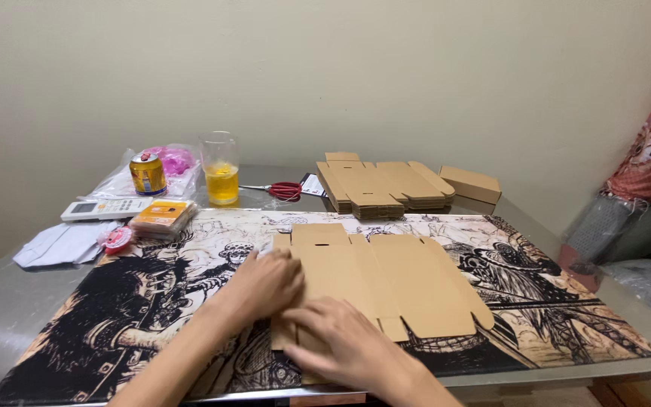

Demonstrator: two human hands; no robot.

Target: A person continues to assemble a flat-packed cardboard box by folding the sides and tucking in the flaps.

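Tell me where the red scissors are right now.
The red scissors lie at the table's far side, left of centre in the head view, between the glass of yellow drink and the stack of flat cardboard blanks.

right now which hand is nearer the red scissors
The left. The left hand rests on the near-left part of the flat cardboard blank, closer to the red scissors lying at the back by the glass. The right hand presses the blank's near edge, farther away.
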